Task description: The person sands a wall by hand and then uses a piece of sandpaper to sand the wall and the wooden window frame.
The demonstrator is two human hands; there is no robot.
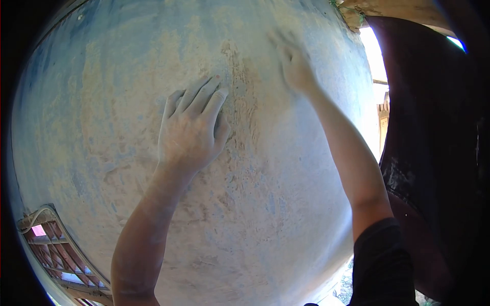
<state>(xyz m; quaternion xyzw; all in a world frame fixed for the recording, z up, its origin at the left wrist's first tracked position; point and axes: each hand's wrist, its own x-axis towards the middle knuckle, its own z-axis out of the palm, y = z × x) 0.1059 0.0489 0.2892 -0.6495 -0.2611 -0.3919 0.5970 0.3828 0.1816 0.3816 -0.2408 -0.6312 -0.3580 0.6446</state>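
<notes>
A large wall surface fills most of the view, with blue-grey and pale patches. My left hand lies against it, palm inward, fingers stretched upward and coated in pale dust. Beside its fingertips runs a rough, brownish vertical strip of uneven texture. Higher up and to the right, my right hand is smeared by motion close to the same surface. Its fingers look apart, and I can make out nothing in them. Whether the right palm touches the wall cannot be seen.
A dark panel stands along the right side, with a bright gap between it and the wall's edge. At lower left is a barred metal frame. A brownish beam crosses the top right corner.
</notes>
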